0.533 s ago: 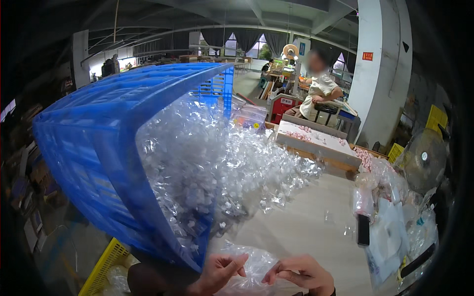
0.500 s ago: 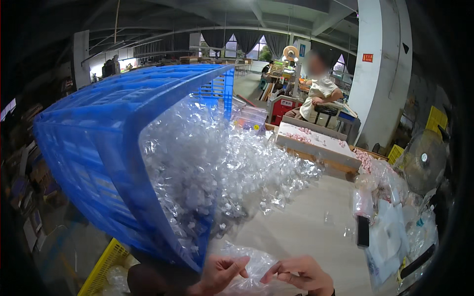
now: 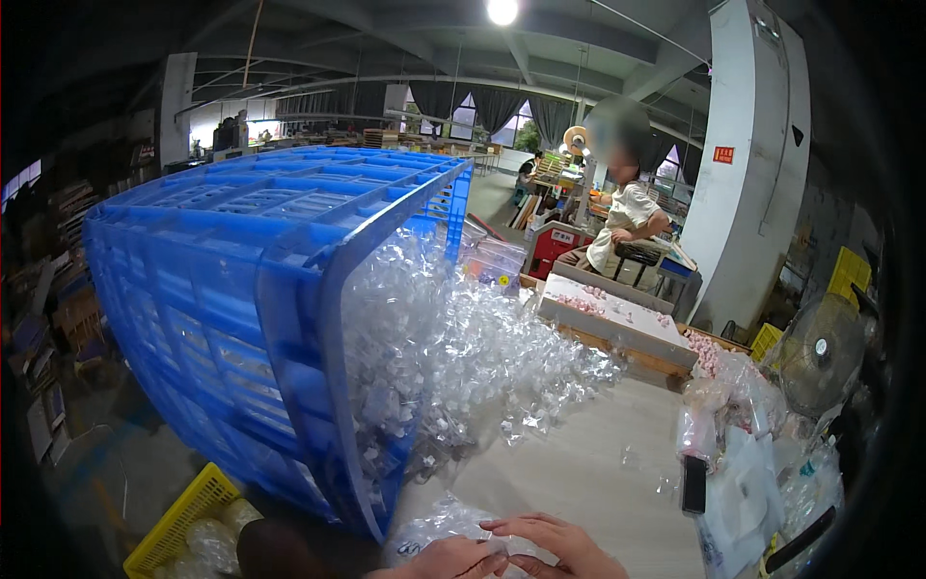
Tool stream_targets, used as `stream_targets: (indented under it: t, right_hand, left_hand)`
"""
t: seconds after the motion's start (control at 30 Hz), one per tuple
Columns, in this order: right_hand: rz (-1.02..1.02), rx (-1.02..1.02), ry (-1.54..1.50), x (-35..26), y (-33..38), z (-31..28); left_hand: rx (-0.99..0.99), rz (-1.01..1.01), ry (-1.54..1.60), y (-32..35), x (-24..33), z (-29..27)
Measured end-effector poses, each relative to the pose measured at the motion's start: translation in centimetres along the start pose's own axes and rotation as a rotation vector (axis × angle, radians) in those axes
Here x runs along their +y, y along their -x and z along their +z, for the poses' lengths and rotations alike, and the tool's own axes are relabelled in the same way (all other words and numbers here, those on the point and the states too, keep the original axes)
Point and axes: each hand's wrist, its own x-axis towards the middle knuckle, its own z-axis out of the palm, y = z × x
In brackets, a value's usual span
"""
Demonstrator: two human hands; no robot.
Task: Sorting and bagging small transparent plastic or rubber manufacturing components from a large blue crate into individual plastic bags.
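Note:
At the bottom edge lies a clear plastic bag (image 3: 434,526) with dark marks on its near-left side. My left hand (image 3: 455,561) is closed at the bag, thumb and fingers pressed together. My right hand (image 3: 555,542) curls over the bag from the other side, its fingertips meeting the left hand. What sits between the fingers is partly hidden. Beyond the hands, a heap of small clear packets with white pieces (image 3: 482,357) spreads over the table (image 3: 579,454). It spills from a large blue plastic crate (image 3: 299,386) tipped on its side at the left.
A black phone-like slab (image 3: 694,484) lies to the right, near loose plastic bags (image 3: 748,492) and a fan (image 3: 820,349). Pink pieces lie on a white board (image 3: 617,311) at the far side, where another person (image 3: 632,217) sits. A yellow basket (image 3: 178,521) stands lower left.
My hands have come together over the bag and sit lower in view; before, they were apart with the bag's film between them. The view has shifted, and the other person's posture differs slightly.

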Motion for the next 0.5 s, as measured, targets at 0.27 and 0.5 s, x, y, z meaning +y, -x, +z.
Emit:
stream_targets:
  t: [0.27, 0.5]
  right_hand:
    - [0.052, -0.060, 0.172, 0.9, 1.3, -0.9]
    - [0.103, -0.237, 0.286, 1.1, 2.4, -2.5]
  left_hand:
    - [-0.220, 0.228, 0.360, 0.9, -4.6, -0.2]
    - [-0.391, 0.088, 0.421, -0.9, -0.8, -3.0]
